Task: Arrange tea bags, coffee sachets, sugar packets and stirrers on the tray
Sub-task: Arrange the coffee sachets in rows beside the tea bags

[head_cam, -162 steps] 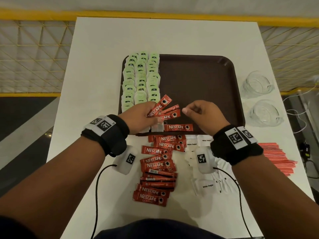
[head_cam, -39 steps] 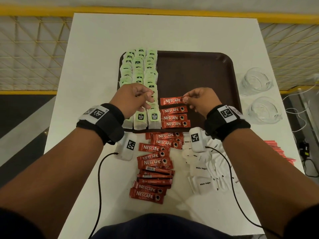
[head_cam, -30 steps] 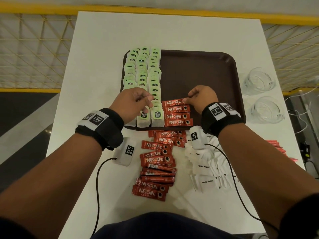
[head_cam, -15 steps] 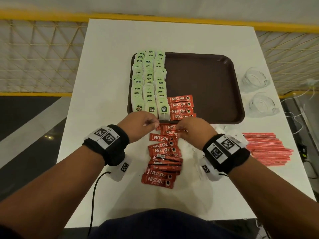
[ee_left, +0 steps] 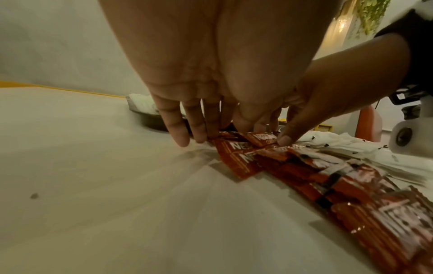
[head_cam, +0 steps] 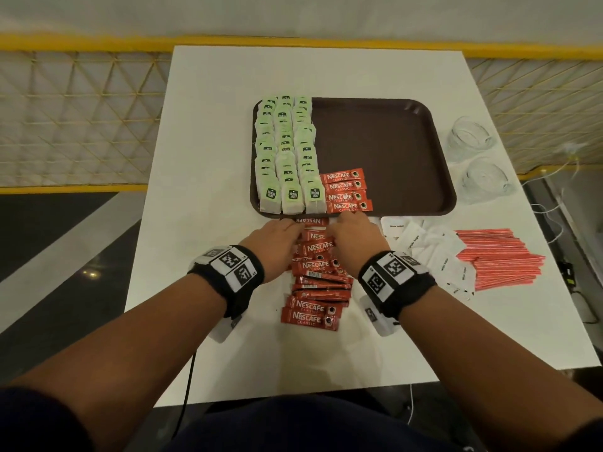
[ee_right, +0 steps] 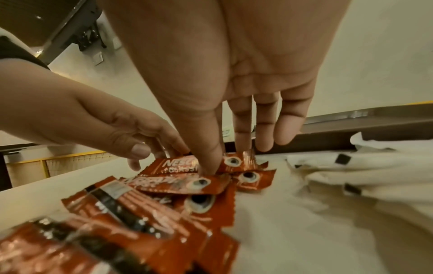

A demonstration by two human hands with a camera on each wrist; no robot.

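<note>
Three rows of green tea bags [head_cam: 287,151] fill the left side of the brown tray [head_cam: 375,141], with several red coffee sachets [head_cam: 346,190] beside them at its near edge. More loose coffee sachets [head_cam: 316,278] lie in a pile on the white table in front of the tray. Both hands meet at the far end of this pile. My left hand [head_cam: 295,228] [ee_left: 211,129] pinches the left end of a sachet [ee_right: 178,164]. My right hand [head_cam: 346,218] [ee_right: 225,157] has its thumb pressed on that sachet, with its fingers behind it.
White sugar packets [head_cam: 424,246] [ee_right: 374,166] lie scattered right of the pile, and red stirrers [head_cam: 499,256] lie beyond them near the table's right edge. Two glass cups [head_cam: 470,135] [head_cam: 486,181] stand right of the tray. The tray's right half is bare.
Both hands laid a sachet in the row on the tray, then drew back to the loose pile. Since half a second ago they have closed on a sachet at its far end.
</note>
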